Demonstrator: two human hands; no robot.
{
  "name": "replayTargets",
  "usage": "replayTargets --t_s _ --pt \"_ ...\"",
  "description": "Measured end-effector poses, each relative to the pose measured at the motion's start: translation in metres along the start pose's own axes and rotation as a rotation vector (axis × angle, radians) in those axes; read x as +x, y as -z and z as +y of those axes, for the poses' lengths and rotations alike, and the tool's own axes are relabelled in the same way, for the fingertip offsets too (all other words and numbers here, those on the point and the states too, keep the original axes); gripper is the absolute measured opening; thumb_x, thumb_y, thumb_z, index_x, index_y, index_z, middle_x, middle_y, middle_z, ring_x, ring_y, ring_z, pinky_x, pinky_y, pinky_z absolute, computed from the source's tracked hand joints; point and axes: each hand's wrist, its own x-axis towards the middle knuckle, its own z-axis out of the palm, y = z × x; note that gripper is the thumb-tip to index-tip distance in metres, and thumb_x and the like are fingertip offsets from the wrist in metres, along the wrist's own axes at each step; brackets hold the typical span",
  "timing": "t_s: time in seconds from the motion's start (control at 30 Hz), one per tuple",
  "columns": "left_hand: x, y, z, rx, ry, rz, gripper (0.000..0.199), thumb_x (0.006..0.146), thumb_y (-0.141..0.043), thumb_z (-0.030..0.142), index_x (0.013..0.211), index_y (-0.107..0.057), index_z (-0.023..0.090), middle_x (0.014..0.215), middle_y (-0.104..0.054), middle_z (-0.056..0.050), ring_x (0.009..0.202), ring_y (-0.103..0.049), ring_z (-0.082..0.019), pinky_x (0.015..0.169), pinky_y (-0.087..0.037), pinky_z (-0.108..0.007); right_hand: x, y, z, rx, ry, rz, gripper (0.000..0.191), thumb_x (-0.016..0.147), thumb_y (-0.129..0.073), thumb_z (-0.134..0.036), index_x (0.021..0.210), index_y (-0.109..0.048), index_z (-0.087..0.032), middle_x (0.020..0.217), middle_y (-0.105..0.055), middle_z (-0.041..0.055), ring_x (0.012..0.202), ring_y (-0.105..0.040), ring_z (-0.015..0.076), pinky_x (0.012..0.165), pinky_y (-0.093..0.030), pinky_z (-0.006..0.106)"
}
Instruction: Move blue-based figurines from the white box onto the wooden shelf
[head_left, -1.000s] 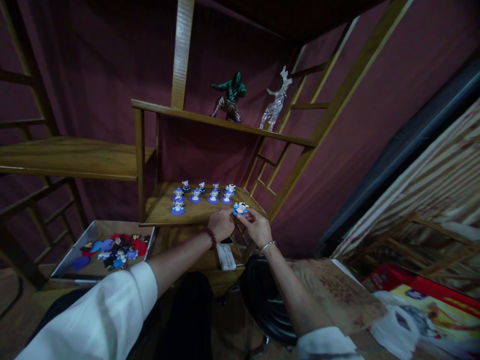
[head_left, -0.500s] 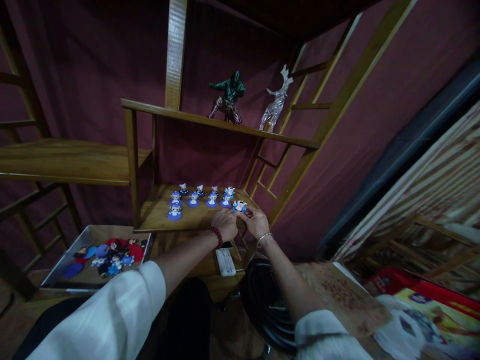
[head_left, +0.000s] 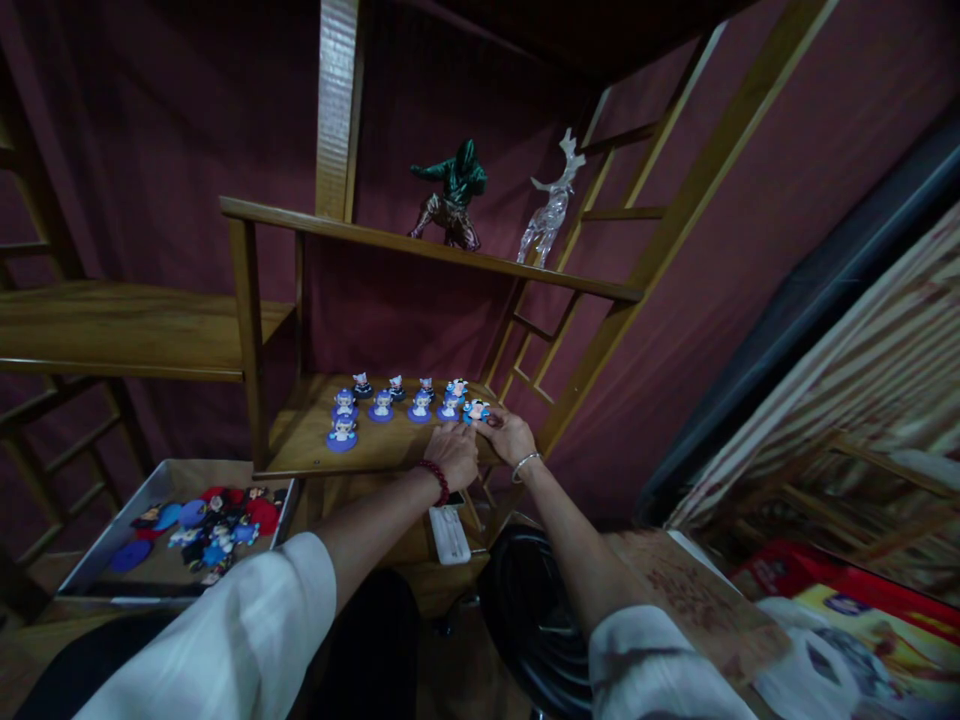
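Several small figurines on round bases stand in rows on the wooden shelf. At the right end of the front rows is a blue-based figurine. My right hand pinches it from the right, its fingertips at the base. My left hand is closed beside it on the left, fingertips near the base; whatever it may hold is hidden. A purple-based figurine stands alone in front on the left. Other purple-based ones, such as this figurine, stand upright in a row.
A box of loose figurines and discs sits lower left. The upper shelf bears a green figure and a clear deer. A white case lies below my hands, near a black stool.
The view has shifted slightly, so the shelf's left side and the box appear further left and lower. Both hands remain by the same blue-based figurine.
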Motion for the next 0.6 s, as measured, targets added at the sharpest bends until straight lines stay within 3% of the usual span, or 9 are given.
replayTargets --t_s 0.2,0.6 --pt "0.007 -0.006 -0.004 0.064 -0.022 0.045 0.04 0.078 -0.037 0.024 0.11 -0.05 0.004 0.11 -0.052 -0.016 0.102 -0.04 -0.026 0.085 -0.032 -0.037 0.008 -0.002 0.002 -0.002 -0.015 -0.037 0.034 0.066 -0.06 -0.042 0.094 -0.063 -0.021 0.076 -0.066 0.0016 0.068 -0.06 0.0149 0.062 -0.046 0.025" --pt "0.013 -0.002 0.002 0.185 -0.002 0.001 0.039 0.079 -0.035 0.026 0.105 -0.054 0.004 0.104 -0.054 -0.015 0.098 -0.042 -0.024 0.085 -0.033 -0.036 0.018 -0.006 0.009 0.053 0.069 -0.064 0.031 0.066 -0.061 -0.039 0.09 -0.063 -0.02 0.077 -0.066 0.0021 0.069 -0.059 0.0146 0.066 -0.046 0.026"
